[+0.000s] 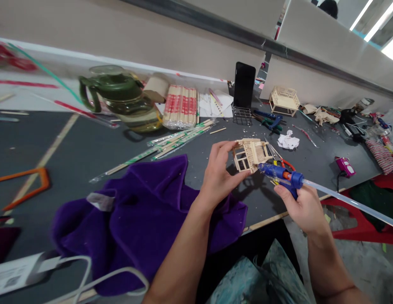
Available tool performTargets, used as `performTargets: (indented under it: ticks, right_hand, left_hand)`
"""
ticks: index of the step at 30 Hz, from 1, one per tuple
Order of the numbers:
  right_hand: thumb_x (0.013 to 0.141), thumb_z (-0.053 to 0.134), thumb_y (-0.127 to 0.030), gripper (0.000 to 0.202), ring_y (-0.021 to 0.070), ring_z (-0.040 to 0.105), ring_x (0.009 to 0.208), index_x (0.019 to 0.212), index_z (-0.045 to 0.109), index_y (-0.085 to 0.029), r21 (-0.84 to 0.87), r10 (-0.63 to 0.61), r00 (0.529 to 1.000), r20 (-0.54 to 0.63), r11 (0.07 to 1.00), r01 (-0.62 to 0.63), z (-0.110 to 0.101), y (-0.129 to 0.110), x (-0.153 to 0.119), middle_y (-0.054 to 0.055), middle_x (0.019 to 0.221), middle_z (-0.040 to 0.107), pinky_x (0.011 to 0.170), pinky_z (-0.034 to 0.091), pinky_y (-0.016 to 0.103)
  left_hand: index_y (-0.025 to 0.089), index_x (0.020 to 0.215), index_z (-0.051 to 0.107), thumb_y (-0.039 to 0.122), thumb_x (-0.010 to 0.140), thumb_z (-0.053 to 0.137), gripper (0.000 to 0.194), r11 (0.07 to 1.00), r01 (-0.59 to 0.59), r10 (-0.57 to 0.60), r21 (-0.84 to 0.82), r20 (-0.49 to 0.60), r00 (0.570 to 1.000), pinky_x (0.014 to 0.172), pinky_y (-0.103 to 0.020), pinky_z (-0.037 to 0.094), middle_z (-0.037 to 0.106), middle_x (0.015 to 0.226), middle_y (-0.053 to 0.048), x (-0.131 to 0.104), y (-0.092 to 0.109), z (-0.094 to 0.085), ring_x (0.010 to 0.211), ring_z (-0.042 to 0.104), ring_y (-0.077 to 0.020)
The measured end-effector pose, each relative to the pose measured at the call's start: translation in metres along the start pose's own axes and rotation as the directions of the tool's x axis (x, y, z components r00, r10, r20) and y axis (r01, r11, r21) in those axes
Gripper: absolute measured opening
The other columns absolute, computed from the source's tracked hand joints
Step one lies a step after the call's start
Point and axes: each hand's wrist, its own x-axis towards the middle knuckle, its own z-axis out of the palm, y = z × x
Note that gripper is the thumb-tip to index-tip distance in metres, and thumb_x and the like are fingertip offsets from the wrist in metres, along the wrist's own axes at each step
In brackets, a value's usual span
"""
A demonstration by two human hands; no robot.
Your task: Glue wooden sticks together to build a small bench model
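Left hand (218, 176) grasping a wooden stick model (250, 153), right hand (305, 207) gripping a blue glue gun (276, 170), near the front edge of the table (321, 164); label (12, 279) on white device (32, 263), left, illegible.

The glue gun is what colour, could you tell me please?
The glue gun is mostly blue, in the head view.

Illumination moderate and diffuse. Source observed: long white strip lights (380, 19) at upper right, burnt out towards the frame edge. Soft shadow noted on the flat dark-grey tabletop (98, 152) below the pale wooden-stick model (256, 152). Left margin smeared and stretched; white rectangular plastic adapter (17, 271) blurred, print illegible.
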Motion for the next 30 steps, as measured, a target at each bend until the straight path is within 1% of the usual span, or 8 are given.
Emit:
performTargets:
  ticks: [6, 10, 16, 20, 25, 30]
  right_hand:
    - [0.098, 0.057, -0.047, 0.034, 0.0280, 0.077, 0.087, 0.101, 0.078, -0.021, 0.002, 0.004, 1.000, 0.004, 1.000, -0.004, -0.001, 0.001, -0.004, 0.009, 0.090, 0.081, 0.081, 0.060, 0.036]
    - [0.099, 0.054, -0.047, 0.036, 0.0294, 0.077, 0.089, 0.102, 0.078, -0.019, -0.011, 0.015, 1.000, 0.010, 1.000, -0.015, -0.002, 0.000, -0.005, 0.010, 0.093, 0.081, 0.082, 0.059, 0.038]
    - [0.099, 0.054, -0.048, 0.036, 0.0280, 0.077, 0.086, 0.098, 0.078, -0.021, -0.020, 0.002, 1.000, -0.008, 1.000, -0.002, 0.000, 0.002, -0.006, 0.009, 0.090, 0.081, 0.080, 0.060, 0.037]
    - [0.099, 0.054, -0.050, 0.036, 0.0270, 0.076, 0.082, 0.095, 0.077, -0.022, -0.029, -0.014, 1.000, -0.023, 0.999, 0.014, 0.002, 0.004, -0.007, 0.009, 0.090, 0.080, 0.076, 0.060, 0.034]
    - [0.099, 0.054, -0.050, 0.035, 0.0252, 0.076, 0.079, 0.096, 0.075, -0.022, 0.015, -0.012, 1.000, -0.011, 1.000, 0.013, 0.006, 0.007, -0.010, 0.009, 0.091, 0.080, 0.070, 0.059, 0.031]
    - [0.099, 0.056, -0.051, 0.034, 0.0240, 0.075, 0.072, 0.098, 0.073, -0.022, 0.078, 0.045, 0.999, 0.012, 0.996, -0.046, 0.009, 0.010, -0.012, 0.007, 0.080, 0.078, 0.066, 0.058, 0.030]
  left_hand:
    - [0.029, 0.140, 0.046, 0.030, 0.073, 0.087, 0.078, 1.000, 0.008, -0.008, 0.008, -0.002, 1.000, 0.101, -0.048, 0.055, 0.055, 0.131, -0.010, 0.000, -0.001, 0.000, 0.124, 0.058, -0.0309]
    - [0.028, 0.140, 0.047, 0.028, 0.074, 0.086, 0.076, 1.000, 0.002, -0.002, -0.005, -0.009, 1.000, 0.103, -0.048, 0.055, 0.055, 0.131, -0.011, 0.000, -0.001, 0.000, 0.125, 0.057, -0.0309]
    - [0.028, 0.139, 0.048, 0.032, 0.075, 0.086, 0.075, 0.999, 0.044, -0.044, 0.004, 0.009, 0.999, 0.103, -0.049, 0.055, 0.055, 0.132, -0.011, 0.000, -0.001, -0.001, 0.125, 0.058, -0.0314]
    - [0.028, 0.139, 0.049, 0.034, 0.074, 0.086, 0.075, 0.999, 0.044, -0.044, 0.005, 0.003, 0.999, 0.103, -0.050, 0.055, 0.055, 0.132, -0.011, 0.000, -0.002, 0.000, 0.125, 0.058, -0.0315]
    - [0.027, 0.138, 0.050, 0.035, 0.074, 0.087, 0.074, 1.000, 0.028, -0.028, 0.010, -0.006, 1.000, 0.102, -0.049, 0.056, 0.056, 0.130, -0.011, 0.000, -0.004, 0.000, 0.124, 0.058, -0.0310]
    - [0.028, 0.140, 0.049, 0.035, 0.075, 0.086, 0.074, 1.000, -0.001, 0.001, -0.010, -0.022, 1.000, 0.100, -0.048, 0.057, 0.056, 0.130, -0.010, -0.001, -0.006, 0.000, 0.123, 0.059, -0.0304]
